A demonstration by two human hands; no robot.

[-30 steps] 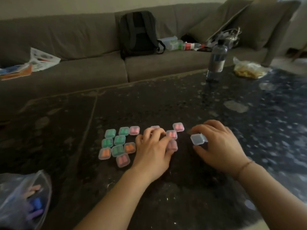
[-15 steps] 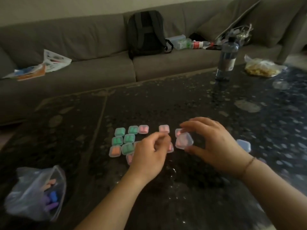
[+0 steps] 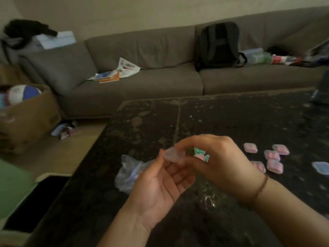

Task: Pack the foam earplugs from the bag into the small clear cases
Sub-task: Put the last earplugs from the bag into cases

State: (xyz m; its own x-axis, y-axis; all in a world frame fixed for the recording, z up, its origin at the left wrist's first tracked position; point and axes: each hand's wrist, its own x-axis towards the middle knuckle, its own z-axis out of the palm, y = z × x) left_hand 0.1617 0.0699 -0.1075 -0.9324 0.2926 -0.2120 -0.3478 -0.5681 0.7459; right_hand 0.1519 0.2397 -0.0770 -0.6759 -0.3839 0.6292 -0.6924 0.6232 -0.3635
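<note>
— Above the dark stone table (image 3: 231, 122), what do I log first?

— Item one: a small clear case (image 3: 172, 155), pinched at its right edge by my right hand (image 3: 219, 163), thumb below and fingers curled over the top. It sits just above my left hand (image 3: 160, 184), which lies palm up beneath it, fingers loosely bent; the left thumb tip touches the case's left edge. Whether the case is empty I cannot tell; it is blurred.

— And the earplugs?

— Item two: the plastic bag (image 3: 128, 173), on the table just left of and behind my left hand, crumpled, coloured shapes faintly showing inside. Item three: pink-filled cases (image 3: 272, 157), a loose cluster on the table to the right of my right hand. Green-filled cases (image 3: 200, 155) peek out behind the right fingers. One bluish case (image 3: 321, 167) lies farther right, apart from the pink ones.

— Surroundings?

— Grey sofa (image 3: 142, 50) behind the table, a black backpack (image 3: 219, 43) upright on it, papers (image 3: 115, 72) on the seat, a cardboard box (image 3: 26, 114) on the floor at left.
</note>
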